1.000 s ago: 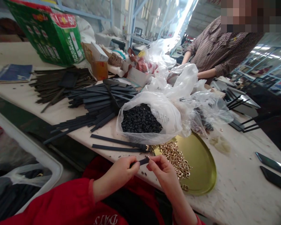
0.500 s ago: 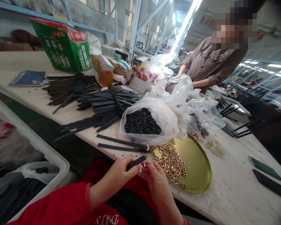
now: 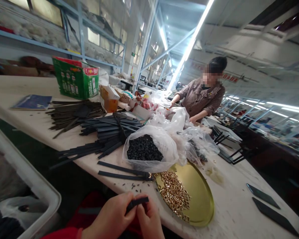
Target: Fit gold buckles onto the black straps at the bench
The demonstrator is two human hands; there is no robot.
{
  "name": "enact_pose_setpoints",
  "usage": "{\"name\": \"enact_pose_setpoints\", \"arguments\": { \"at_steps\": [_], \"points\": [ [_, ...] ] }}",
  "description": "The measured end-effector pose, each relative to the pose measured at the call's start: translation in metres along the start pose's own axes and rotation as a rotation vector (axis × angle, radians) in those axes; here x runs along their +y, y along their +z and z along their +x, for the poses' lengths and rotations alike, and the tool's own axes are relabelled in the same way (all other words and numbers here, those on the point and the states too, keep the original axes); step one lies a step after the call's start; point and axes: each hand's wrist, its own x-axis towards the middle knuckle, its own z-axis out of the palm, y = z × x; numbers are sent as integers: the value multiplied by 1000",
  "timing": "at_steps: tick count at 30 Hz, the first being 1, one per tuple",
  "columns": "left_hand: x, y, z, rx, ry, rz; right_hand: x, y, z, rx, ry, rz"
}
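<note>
My left hand (image 3: 112,217) and my right hand (image 3: 149,220) meet at the bottom edge of the head view, both pinched on one short black strap (image 3: 137,201). The strap's free end sticks out to the right above my right fingers. Just beyond the hands lie two finished black straps (image 3: 122,172) on the table, and a round gold tray (image 3: 200,202) with a heap of small gold buckles (image 3: 174,195). Behind the tray stands an open plastic bag of small black loops (image 3: 144,148).
Piles of long black straps (image 3: 104,131) cover the table's left. A green carton (image 3: 76,79), small boxes and plastic bags stand farther back. A white bin (image 3: 27,186) sits at my left. Another person (image 3: 201,98) works across the table. Two dark pointed pieces (image 3: 264,197) lie at right.
The camera has tilted up, so the hands now sit at the bottom edge. Both hands stay closed on the short strap; the small gold piece seen in my right fingers no longer shows.
</note>
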Motion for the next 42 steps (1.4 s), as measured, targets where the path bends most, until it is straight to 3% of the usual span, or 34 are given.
{"name": "enact_pose_setpoints", "arguments": {
  "at_steps": [4,7,15,19,24,27,33,39,42],
  "points": [
    [-3,-4,2,-15,-30,-33,0,-1,-4,-39,-100,-174],
    [-7,-4,5,-54,-76,-59,6,-4,-7,-109,-102,-99],
    [-15,-10,12,-259,-74,-365,18,-10,-1,0,196,368],
    [-12,-18,16,-209,-40,-214,11,-16,13,50,401,611],
    [-7,-15,18,-194,19,43,11,-4,13,134,556,821],
    [-9,-7,20,-198,35,77,16,3,9,163,565,835],
    [-13,7,23,-174,15,-67,9,2,11,237,451,744],
    [-6,2,18,-159,51,-33,-10,1,13,185,601,862],
    [-5,0,16,-144,64,5,-12,-1,10,173,594,795]
  ]
}}
